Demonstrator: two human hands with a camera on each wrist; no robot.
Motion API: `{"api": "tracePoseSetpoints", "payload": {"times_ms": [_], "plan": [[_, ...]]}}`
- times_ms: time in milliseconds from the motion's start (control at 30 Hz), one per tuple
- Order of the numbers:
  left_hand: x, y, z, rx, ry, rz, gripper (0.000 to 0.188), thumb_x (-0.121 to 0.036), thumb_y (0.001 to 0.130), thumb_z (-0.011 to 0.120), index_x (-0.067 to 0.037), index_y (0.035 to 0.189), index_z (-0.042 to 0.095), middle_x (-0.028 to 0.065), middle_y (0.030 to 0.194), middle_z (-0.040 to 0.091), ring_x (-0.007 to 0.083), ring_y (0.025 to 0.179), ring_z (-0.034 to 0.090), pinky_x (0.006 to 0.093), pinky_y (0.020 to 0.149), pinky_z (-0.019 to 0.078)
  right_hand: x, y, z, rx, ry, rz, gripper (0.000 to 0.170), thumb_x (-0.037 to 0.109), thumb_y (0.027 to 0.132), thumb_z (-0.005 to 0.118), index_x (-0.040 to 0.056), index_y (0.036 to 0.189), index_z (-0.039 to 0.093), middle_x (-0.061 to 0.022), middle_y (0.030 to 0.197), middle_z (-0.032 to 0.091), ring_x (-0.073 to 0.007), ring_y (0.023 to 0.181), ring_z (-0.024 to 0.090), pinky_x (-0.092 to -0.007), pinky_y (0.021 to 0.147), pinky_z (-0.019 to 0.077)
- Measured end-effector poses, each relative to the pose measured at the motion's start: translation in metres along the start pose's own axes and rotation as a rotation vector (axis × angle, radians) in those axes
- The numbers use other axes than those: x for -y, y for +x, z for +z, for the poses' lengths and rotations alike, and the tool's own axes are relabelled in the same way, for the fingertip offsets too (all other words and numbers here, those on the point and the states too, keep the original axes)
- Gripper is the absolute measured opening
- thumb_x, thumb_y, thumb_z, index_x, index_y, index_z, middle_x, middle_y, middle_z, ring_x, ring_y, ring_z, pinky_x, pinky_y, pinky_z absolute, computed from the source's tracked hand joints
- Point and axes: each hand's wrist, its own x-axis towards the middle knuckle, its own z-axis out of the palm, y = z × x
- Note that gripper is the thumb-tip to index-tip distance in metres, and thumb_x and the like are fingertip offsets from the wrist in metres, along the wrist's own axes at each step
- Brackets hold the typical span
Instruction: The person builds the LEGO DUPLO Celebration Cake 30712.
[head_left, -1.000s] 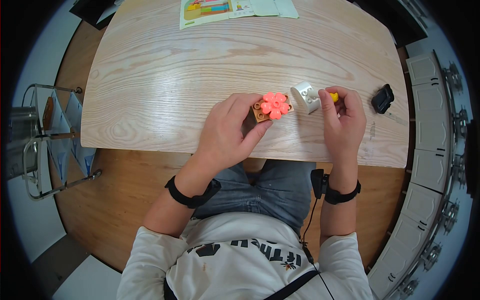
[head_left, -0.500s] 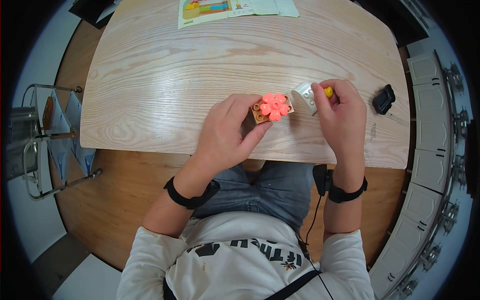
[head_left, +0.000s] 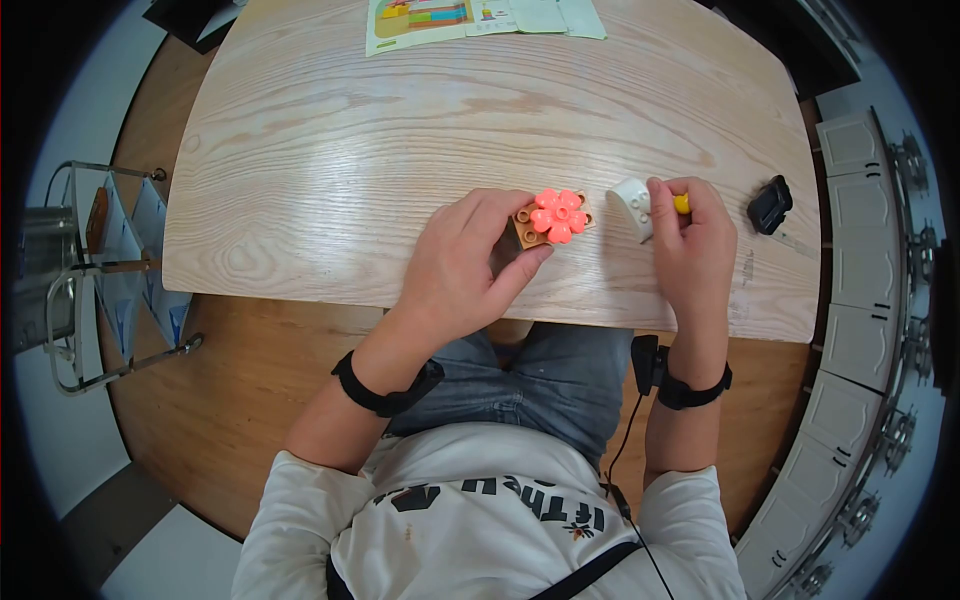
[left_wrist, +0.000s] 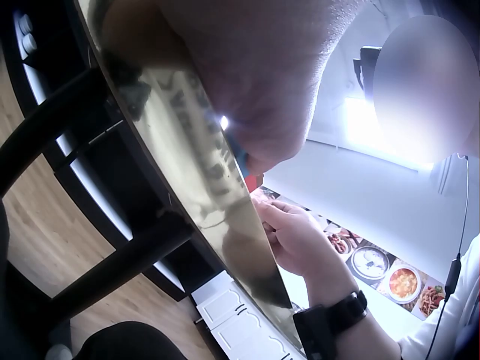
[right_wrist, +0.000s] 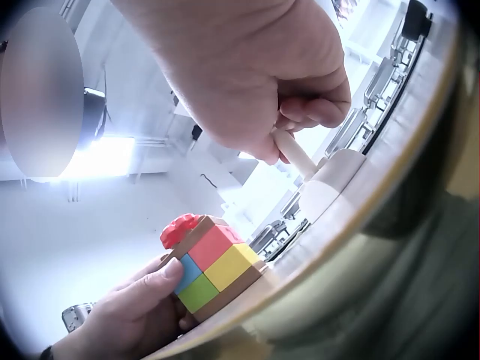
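Note:
In the head view my left hand [head_left: 455,265] grips a brown-edged block [head_left: 531,237] with a coral flower [head_left: 560,216] on top. The right wrist view shows the block's red, yellow, blue and green bricks [right_wrist: 225,262] and my left thumb on its side. My right hand [head_left: 697,250] pinches a small piece whose yellow end [head_left: 682,203] shows between the fingers. In the right wrist view a pale rod [right_wrist: 296,154] runs from those fingertips to a white curved piece [right_wrist: 334,180] low at the table. The two hands are apart.
A printed sheet [head_left: 420,25] lies at the table's far edge. Right of my right hand is a black object [head_left: 769,205]. The table's near edge [head_left: 560,322] passes under both arms. A wheeled rack [head_left: 120,270] stands on the left.
Over the last half second my right hand and the white curved piece have shifted slightly right, away from the flower block. My left hand keeps its grip; the head view has shifted a little.

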Motion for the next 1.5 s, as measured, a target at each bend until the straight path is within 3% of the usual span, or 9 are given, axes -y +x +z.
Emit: {"api": "tracePoseSetpoints", "payload": {"times_ms": [500,600,700,900,1067,1200,1300,1400,1500], "plan": [[0.003,0.000,0.000,-0.007,0.029,0.044,0.048,-0.017,0.094,0.087,-0.003,0.135,0.066,0.0144,0.117,0.074,0.0311,0.091,0.070,0.0407,0.079,0.0571,-0.013,-0.004,-0.004,0.018,-0.026,0.050,0.025,0.021,0.107,0.078,-0.0003,0.100,0.069,-0.0115,0.083,0.064,-0.0233,0.066,0.056,-0.0367,0.062,0.0469],[0.004,-0.001,0.002,-0.020,0.016,0.064,0.047,-0.017,0.094,0.087,-0.003,0.135,0.067,0.0141,0.117,0.074,0.0315,0.092,0.070,0.0408,0.080,0.0571,-0.002,-0.010,-0.009,0.057,0.021,0.235,0.030,0.027,0.101,0.086,0.0007,0.109,0.072,-0.0086,0.086,0.063,-0.0211,0.070,0.055,-0.0363,0.065,0.0483],[0.003,0.001,0.000,-0.014,0.024,0.059,0.047,-0.017,0.094,0.087,-0.003,0.134,0.067,0.0140,0.116,0.074,0.0316,0.092,0.070,0.0408,0.080,0.0570,-0.013,-0.018,-0.008,-0.044,-0.021,0.095,0.047,0.029,0.093,0.093,0.0020,0.125,0.074,-0.0082,0.097,0.065,-0.0196,0.080,0.056,-0.0356,0.071,0.0506],[0.001,0.000,0.001,-0.007,0.013,0.013,0.046,-0.021,0.093,0.086,-0.003,0.132,0.068,0.0148,0.115,0.074,0.0351,0.095,0.071,0.0443,0.081,0.0561,-0.018,-0.027,-0.015,0.050,-0.060,0.118,0.064,0.023,0.088,0.095,0.0029,0.143,0.070,-0.0092,0.110,0.065,-0.0201,0.086,0.055,-0.0350,0.077,0.0521],[0.003,-0.002,0.000,0.003,0.032,0.025,0.048,-0.018,0.094,0.087,-0.002,0.135,0.067,0.0139,0.117,0.074,0.0302,0.090,0.070,0.0399,0.079,0.0573,-0.033,-0.027,-0.013,0.064,-0.031,0.144,0.045,0.018,0.091,0.091,-0.0006,0.128,0.072,-0.0078,0.100,0.063,-0.0187,0.078,0.052,-0.0349,0.073,0.0502],[0.001,-0.001,0.003,-0.020,-0.002,0.006,0.045,-0.021,0.093,0.086,-0.004,0.131,0.069,0.0150,0.112,0.073,0.0368,0.094,0.071,0.0456,0.080,0.0548,-0.043,-0.022,-0.020,-0.054,-0.090,0.169,0.033,0.017,0.094,0.088,-0.0026,0.116,0.072,-0.0079,0.097,0.062,-0.0184,0.072,0.051,-0.0341,0.071,0.0492],[0.000,-0.001,0.002,-0.018,-0.009,-0.006,0.045,-0.021,0.093,0.086,-0.004,0.131,0.069,0.0153,0.112,0.074,0.0369,0.094,0.071,0.0455,0.081,0.0550,-0.054,-0.019,-0.026,-0.138,-0.128,0.180,0.033,0.019,0.096,0.086,-0.0036,0.116,0.072,-0.0087,0.098,0.063,-0.0189,0.073,0.052,-0.0344,0.071,0.0497],[0.001,-0.001,0.003,-0.015,-0.006,-0.004,0.045,-0.021,0.093,0.086,-0.004,0.131,0.069,0.0154,0.112,0.074,0.0369,0.095,0.071,0.0456,0.081,0.0553,-0.070,-0.020,-0.027,-0.173,-0.180,0.204,0.033,0.020,0.100,0.085,-0.0022,0.122,0.074,-0.0034,0.101,0.068,-0.0109,0.072,0.047,-0.0294,0.068,0.0464],[0.000,-0.001,0.002,-0.014,-0.003,-0.007,0.045,-0.020,0.093,0.086,-0.004,0.131,0.069,0.0155,0.112,0.074,0.0369,0.095,0.071,0.0458,0.081,0.0554,-0.080,-0.021,-0.023,-0.194,-0.215,0.198,0.035,0.024,0.101,0.085,-0.0025,0.122,0.073,-0.0042,0.101,0.067,-0.0117,0.073,0.048,-0.0305,0.069,0.0474]]}}
